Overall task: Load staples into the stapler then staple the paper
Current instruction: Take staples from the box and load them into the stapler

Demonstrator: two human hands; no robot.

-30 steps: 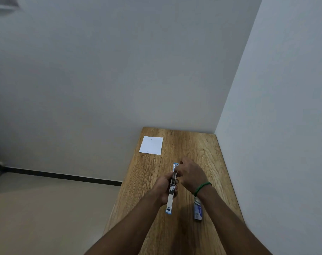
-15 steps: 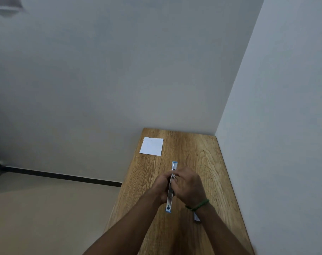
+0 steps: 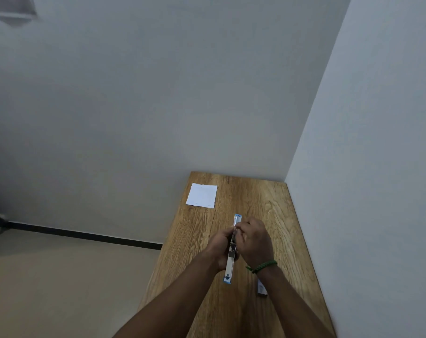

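A bare, plain room is shown, perhaps a home or small office: a wood-grain surface (image 3: 268, 206) is set into a corner of unadorned pale walls (image 3: 158, 93), above a beige floor (image 3: 61, 276) edged by dark skirting (image 3: 85, 235).

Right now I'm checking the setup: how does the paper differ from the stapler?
The paper lies flat and untouched at the table's far left corner; the stapler is held nearer the person, between the left hand and the right hand. The paper is a white square; the stapler is a long narrow metal bar with blue ends. Both are over the same wooden table.
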